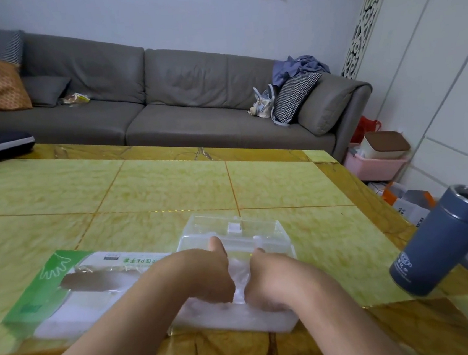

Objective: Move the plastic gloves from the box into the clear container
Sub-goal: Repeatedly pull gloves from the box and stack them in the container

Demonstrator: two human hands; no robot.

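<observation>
A green and white glove box [62, 288] lies flat on the table at the left. To its right stands the clear container [234, 232], its lid open. A stack of thin plastic gloves [241, 282] lies in front of the container, near the table's front edge. My left hand [208, 275] and my right hand [269, 280] sit side by side on the stack, fingers curled down into it, thumbs pointing toward the container. The fingertips are hidden under the hands.
A dark blue tumbler [444, 239] stands at the table's right edge. The yellow-green table [142, 192] stretches away behind the container. A grey sofa [161, 98] runs along the far wall, and bins and boxes [380, 156] sit on the floor at the right.
</observation>
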